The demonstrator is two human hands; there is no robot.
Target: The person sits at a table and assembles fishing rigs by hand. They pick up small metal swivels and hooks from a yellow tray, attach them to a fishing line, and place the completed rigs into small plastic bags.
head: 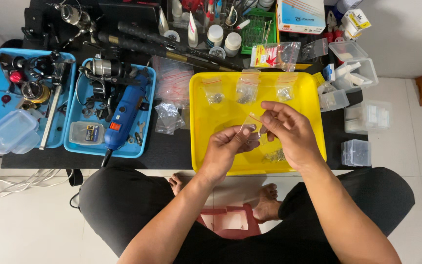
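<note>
Head view: both hands, left hand [223, 149] and right hand [289, 129], pinch small clear bag [253, 122] over yellow tray [201, 122]

blue rotary tool [123, 113] in blue tray [147, 142] | clear lidded box [10, 132] | green rack [256, 29] | stacked clear cases [356, 152]

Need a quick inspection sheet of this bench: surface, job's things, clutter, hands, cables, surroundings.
Surface: black table, crowded.
Job's things: small clear bag held over yellow tray; three filled bags at its far edge; small metal parts loose in it.
Clutter: two blue trays, blue power tool, fishing reel, bottles, clear boxes.
Hands: left hand and right hand both pinch the bag.
Cables: white cable on floor.
Surroundings: white tile floor, red stool.
</note>
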